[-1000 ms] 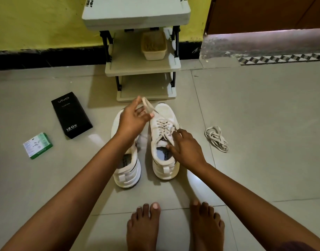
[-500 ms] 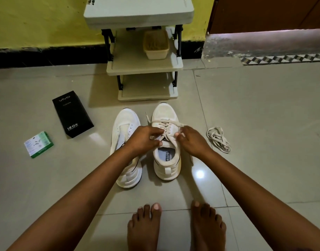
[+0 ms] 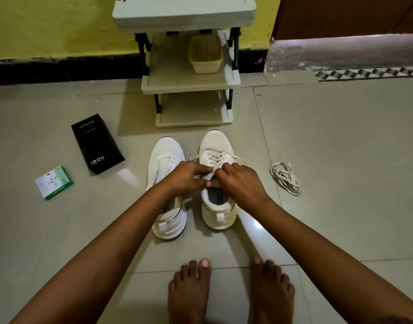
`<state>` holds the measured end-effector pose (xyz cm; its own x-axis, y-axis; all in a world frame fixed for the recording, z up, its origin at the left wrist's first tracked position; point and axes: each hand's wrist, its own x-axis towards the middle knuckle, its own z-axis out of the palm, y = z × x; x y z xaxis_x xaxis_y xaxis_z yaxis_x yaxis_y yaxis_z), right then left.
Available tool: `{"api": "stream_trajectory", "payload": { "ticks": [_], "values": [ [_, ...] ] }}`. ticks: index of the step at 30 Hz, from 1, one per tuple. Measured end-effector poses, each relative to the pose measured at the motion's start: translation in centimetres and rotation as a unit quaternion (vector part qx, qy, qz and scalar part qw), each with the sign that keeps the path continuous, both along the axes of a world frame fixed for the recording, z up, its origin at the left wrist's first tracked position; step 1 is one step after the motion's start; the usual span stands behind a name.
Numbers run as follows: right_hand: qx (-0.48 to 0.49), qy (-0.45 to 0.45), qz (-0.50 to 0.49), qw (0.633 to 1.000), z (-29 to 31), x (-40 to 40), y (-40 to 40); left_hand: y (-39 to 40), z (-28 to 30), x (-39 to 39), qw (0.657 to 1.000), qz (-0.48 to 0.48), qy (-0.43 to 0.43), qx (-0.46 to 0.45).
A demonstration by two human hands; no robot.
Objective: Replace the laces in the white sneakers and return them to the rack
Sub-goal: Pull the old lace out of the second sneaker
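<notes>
— While I go from the left, I see a green box [image 3: 54, 182] and a black box [image 3: 97, 143] on the floor. And the sneakers?

— The left sneaker [image 3: 166, 183] has no lace. The left hand [image 3: 184, 177], which held a lace end high a second ago, has come down to the right sneaker [image 3: 218, 178]; its fingers pinch the lace [image 3: 214, 157] there.

— And the right hand [image 3: 241, 183]?

— Its fingers are curled on the lace too, touching the left ones. I think a knot begins. The spare lace [image 3: 285, 177] waits on the right; the rack [image 3: 189, 78] stands behind.
</notes>
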<state>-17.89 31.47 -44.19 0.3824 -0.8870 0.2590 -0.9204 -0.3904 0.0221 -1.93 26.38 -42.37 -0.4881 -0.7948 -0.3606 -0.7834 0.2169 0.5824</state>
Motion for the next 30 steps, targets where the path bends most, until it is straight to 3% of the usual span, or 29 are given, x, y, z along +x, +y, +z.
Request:
{"api": "stream_trajectory", "payload": {
  "ticks": [10,12,13,14,16,17,18,19,20,22,24,27,30],
  "values": [
    [-0.084,0.116,0.035,0.989,-0.2,0.1,-0.9,0.5,0.0,-0.3,1.000,0.013,0.000,-0.024],
    [-0.023,0.037,-0.049,0.998,0.2,0.3,-1.0,0.6,-0.1,-0.2,0.999,0.019,-0.002,-0.026],
    [0.049,-0.061,-0.108,0.991,0.7,0.4,-1.0,0.6,-0.2,-0.2,0.999,0.023,-0.001,-0.027],
    [0.139,-0.197,-0.166,0.956,1.3,0.5,-1.0,0.6,-0.3,-0.3,0.999,0.026,0.002,-0.028],
    [0.316,-0.466,-0.213,0.799,2.2,0.7,-1.0,0.7,-0.4,-0.5,0.999,0.029,0.004,-0.035],
    [0.346,-0.542,-0.220,0.734,2.2,0.7,-1.1,0.8,-0.3,-0.6,0.999,0.031,0.004,-0.038],
    [0.354,-0.571,-0.224,0.706,2.1,0.7,-1.1,0.8,-0.3,-0.7,0.999,0.034,0.004,-0.039],
    [0.352,-0.567,-0.219,0.712,2.0,0.5,-1.1,0.9,-0.4,-0.7,0.999,0.037,0.006,-0.038],
    [0.340,-0.535,-0.201,0.747,1.9,0.3,-1.1,0.9,-0.5,-0.6,0.999,0.040,0.007,-0.036],
    [0.276,-0.370,-0.143,0.876,1.0,-0.7,-1.1,0.9,-0.7,-0.5,0.999,0.040,0.009,-0.030],
    [0.173,-0.192,-0.070,0.964,0.4,-1.2,-1.0,0.8,-0.8,-0.4,0.999,0.036,0.011,-0.029],
    [0.008,-0.024,0.024,0.999,-0.1,-1.3,-0.6,0.7,-0.9,-0.4,0.999,0.037,0.009,-0.031],
    [-0.025,-0.002,0.007,1.000,-0.1,-0.7,-0.4,0.8,-1.0,-0.3,0.999,0.042,0.009,-0.026]
  ]
}}
